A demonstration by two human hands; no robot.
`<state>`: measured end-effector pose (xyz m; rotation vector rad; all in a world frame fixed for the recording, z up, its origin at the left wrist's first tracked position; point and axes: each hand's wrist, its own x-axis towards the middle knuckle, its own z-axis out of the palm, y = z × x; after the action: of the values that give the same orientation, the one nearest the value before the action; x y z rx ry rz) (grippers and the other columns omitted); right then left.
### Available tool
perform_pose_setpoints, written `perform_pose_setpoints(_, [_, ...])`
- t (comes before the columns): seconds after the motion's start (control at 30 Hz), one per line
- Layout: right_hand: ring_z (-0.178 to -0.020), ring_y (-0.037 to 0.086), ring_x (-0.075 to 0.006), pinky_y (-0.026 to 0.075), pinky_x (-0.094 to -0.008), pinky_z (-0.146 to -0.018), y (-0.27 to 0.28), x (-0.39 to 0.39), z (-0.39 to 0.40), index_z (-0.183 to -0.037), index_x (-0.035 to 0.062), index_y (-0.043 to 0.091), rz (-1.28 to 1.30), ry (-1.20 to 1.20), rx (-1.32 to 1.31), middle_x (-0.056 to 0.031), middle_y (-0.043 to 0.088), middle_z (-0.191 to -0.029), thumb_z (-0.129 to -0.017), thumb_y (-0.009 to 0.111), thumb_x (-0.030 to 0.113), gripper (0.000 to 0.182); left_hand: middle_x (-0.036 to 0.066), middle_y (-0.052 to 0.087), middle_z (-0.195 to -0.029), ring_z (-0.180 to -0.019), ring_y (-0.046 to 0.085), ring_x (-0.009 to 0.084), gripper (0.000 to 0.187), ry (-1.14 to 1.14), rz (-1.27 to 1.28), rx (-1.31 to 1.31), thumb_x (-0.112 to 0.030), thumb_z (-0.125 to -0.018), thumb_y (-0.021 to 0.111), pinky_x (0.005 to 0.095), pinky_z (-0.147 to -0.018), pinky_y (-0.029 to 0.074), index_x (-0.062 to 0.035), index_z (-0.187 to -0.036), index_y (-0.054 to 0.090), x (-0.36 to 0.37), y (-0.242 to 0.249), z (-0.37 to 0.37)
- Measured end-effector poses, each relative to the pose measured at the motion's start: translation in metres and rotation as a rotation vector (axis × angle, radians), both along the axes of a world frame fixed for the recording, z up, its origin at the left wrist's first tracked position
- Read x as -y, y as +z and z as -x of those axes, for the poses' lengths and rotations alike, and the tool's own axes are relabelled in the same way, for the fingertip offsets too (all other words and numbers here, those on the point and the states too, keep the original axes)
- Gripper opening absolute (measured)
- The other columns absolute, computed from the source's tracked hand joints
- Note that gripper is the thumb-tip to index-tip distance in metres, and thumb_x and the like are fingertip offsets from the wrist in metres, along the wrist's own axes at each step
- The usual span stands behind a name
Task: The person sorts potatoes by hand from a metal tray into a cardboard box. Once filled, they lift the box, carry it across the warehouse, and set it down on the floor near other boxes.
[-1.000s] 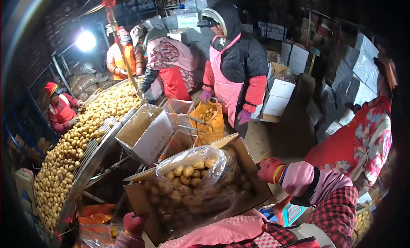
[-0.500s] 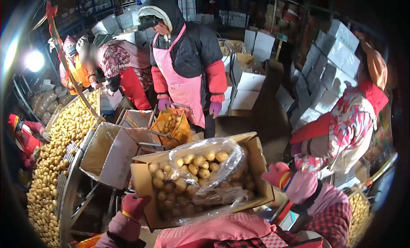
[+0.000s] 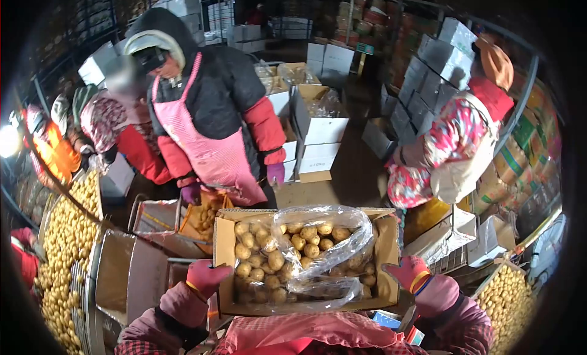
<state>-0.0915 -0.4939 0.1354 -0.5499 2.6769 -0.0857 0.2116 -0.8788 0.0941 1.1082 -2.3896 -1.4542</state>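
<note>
An open cardboard box (image 3: 225,248) is in front of my body, held level between both hands. Potatoes (image 3: 264,257) fill it, and a clear plastic liner (image 3: 362,236) lies crumpled over part of them. My left hand (image 3: 205,278), in a red-pink glove, grips the box's left end with the thumb over the edge. At the right end, my right hand (image 3: 409,273) grips in the same way. The fingers of both hands are mostly hidden beneath or behind the cardboard.
A co-worker in a pink apron (image 3: 211,150) stands across from me, one gloved hand at an orange mesh bag (image 3: 205,217). Potatoes cover a sorting conveyor (image 3: 67,232) at left. Another person (image 3: 455,147) stands right, near stacked white boxes (image 3: 434,67). An open white box (image 3: 129,272) is beside the conveyor.
My view has turned to the right. The box has gone from tilted to nearly level, and both hands are now against its ends. The aproned co-worker leans further over the mesh bag.
</note>
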Motion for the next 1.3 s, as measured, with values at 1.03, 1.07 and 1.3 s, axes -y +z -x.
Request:
perform_pose_setpoints(1.03, [-0.076, 0.066, -0.0119, 0.051, -0.0297, -0.067, -0.041, 0.042, 0.46, -0.093, 0.0004, 0.07, 0.618, -0.293, 0.145, -0.0056, 0.071, -0.083, -0.077, 0.072, 0.033, 0.036, 0.017, 0.065, -0.071, -0.07, 0.066, 0.0323, 0.04, -0.11, 0.319, 0.012, -0.046, -0.073, 0.069, 0.0407, -0.065, 0.05, -0.0062, -0.078, 0.071, 0.078, 0.007, 0.514])
perform_pose_setpoints(1.07, [-0.076, 0.066, -0.0119, 0.051, -0.0297, -0.067, -0.046, 0.043, 0.477, -0.093, 0.0004, 0.07, 0.619, -0.278, 0.145, -0.0056, 0.071, -0.083, -0.077, 0.072, 0.033, 0.036, 0.017, 0.065, -0.07, -0.069, 0.066, 0.0312, 0.041, -0.101, 0.324, 0.037, -0.046, -0.071, 0.071, 0.0402, -0.063, 0.05, -0.0056, -0.076, 0.072, 0.077, 0.008, 0.524])
perform_pose_setpoints(1.3, [-0.078, 0.067, -0.0279, 0.05, -0.0377, -0.071, -0.089, 0.032, 0.624, -0.089, 0.0032, 0.069, 0.223, 0.171, -0.259, -0.0156, 0.069, -0.084, -0.077, 0.067, 0.045, 0.043, 0.018, 0.065, -0.075, -0.075, 0.065, 0.0342, 0.04, 0.032, 0.311, 0.039, -0.046, -0.073, 0.068, 0.0419, -0.068, 0.05, -0.0067, -0.081, 0.071, 0.031, 0.002, 0.569])
